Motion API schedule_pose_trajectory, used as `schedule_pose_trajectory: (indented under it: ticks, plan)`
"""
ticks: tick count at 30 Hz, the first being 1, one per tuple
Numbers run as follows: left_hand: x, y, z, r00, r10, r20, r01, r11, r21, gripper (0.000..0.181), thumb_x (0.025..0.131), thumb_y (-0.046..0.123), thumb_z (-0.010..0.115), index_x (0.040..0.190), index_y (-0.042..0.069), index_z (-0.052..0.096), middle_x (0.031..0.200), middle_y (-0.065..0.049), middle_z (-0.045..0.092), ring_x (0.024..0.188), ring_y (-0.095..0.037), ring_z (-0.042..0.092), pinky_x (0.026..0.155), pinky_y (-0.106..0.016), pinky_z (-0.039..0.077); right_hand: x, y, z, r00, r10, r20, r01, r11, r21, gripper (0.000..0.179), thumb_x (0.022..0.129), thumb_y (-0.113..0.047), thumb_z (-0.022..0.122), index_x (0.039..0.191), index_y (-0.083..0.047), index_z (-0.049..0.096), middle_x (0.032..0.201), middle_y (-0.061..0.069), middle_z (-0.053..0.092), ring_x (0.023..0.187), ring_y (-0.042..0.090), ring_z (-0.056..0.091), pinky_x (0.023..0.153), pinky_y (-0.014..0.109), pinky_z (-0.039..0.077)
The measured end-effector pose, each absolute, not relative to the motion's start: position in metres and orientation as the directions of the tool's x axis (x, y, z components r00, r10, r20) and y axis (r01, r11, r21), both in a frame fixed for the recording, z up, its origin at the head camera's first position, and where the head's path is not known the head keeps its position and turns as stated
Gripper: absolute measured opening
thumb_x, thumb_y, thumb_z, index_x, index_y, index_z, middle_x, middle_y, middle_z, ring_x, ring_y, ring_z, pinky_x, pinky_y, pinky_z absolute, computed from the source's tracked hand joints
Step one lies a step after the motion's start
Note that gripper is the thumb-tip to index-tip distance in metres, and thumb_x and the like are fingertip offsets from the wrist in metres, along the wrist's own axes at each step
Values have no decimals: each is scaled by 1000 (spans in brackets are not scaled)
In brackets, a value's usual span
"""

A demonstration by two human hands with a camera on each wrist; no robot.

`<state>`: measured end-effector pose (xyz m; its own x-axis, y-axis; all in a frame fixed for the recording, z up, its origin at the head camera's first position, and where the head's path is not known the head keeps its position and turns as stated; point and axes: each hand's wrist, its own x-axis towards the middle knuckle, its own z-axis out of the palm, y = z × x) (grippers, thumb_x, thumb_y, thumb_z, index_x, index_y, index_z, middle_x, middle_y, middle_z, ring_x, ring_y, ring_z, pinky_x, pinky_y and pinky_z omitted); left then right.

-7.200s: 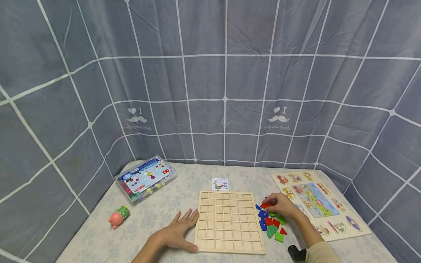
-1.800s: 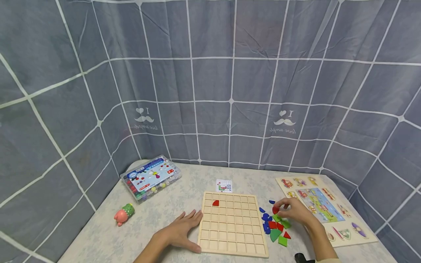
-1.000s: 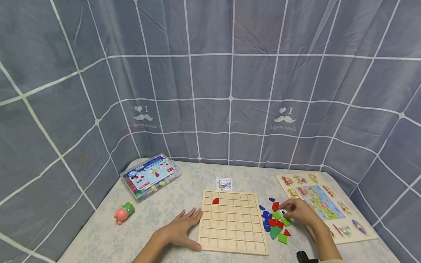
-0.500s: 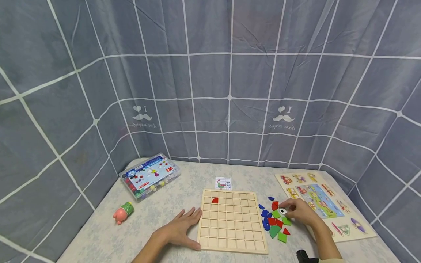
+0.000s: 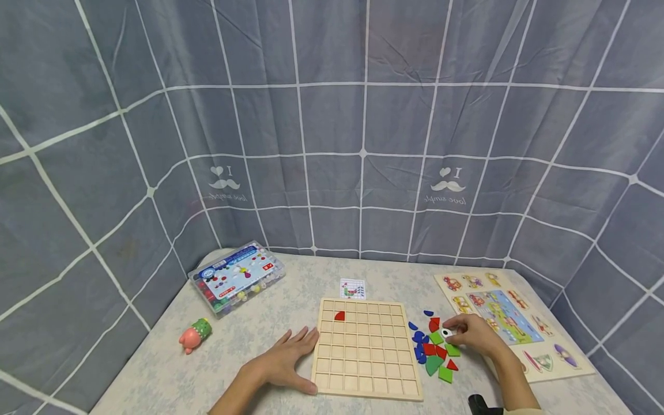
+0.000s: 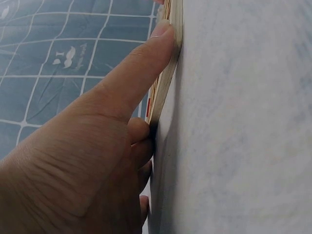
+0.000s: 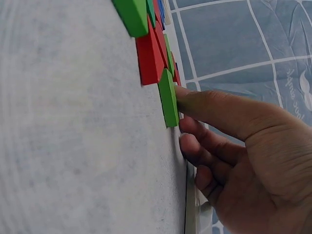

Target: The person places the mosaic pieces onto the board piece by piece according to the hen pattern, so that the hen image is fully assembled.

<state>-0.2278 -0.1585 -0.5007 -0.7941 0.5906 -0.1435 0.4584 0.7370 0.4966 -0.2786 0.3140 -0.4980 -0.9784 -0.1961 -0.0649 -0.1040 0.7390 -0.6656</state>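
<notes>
A wooden grid board (image 5: pixel 368 363) lies flat, with one red quarter-circle piece (image 5: pixel 339 316) in a cell near its upper left. My left hand (image 5: pixel 282 363) rests with spread fingers along the board's left side; in the left wrist view the thumb (image 6: pixel 151 48) touches the board's edge (image 6: pixel 168 73). To the right of the board, my right hand (image 5: pixel 474 334) pinches a small white round piece with a black dot (image 5: pixel 445 332) among the loose pieces. In the right wrist view that piece is hidden behind the thumb (image 7: pixel 219 107), which lies close to a green block (image 7: pixel 168 100).
Loose blue pieces (image 5: pixel 419 337), red pieces (image 5: pixel 429 349) and green pieces (image 5: pixel 445 374) lie right of the board. A pattern card (image 5: pixel 353 289) sits behind it. A picture puzzle (image 5: pixel 550 362) is at far right, a clear bead box (image 5: pixel 237 279) and a pink-green toy (image 5: pixel 195 335) at left.
Since the oldest frame, the red quarter-circle has appeared on the board. My right hand has shifted from the red pieces to the white round piece. My left hand stays by the board.
</notes>
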Motion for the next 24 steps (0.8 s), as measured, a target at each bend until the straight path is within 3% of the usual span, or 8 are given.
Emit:
schedule_pose_trajectory:
  ticks: [8, 24]
  plan:
    - [-227, -157, -497, -787, 602, -134, 473, 729, 495, 112, 72, 61, 76, 154, 5, 24, 163, -8, 21, 152, -31, 17, 121, -60, 10, -278, 312, -497, -987, -142, -82, -57, 765, -642, 28, 73, -14, 83, 97, -2, 74, 76, 1, 60, 68, 14, 47, 55, 22, 38]
    - [-226, -157, -497, -790, 596, -141, 471, 738, 483, 112, 72, 62, 76, 154, 5, 24, 163, -8, 21, 152, -31, 17, 121, -60, 12, -279, 304, -490, -986, -160, -40, -100, 772, -628, 30, 74, -17, 83, 100, -4, 75, 78, 1, 63, 69, 13, 48, 56, 22, 41]
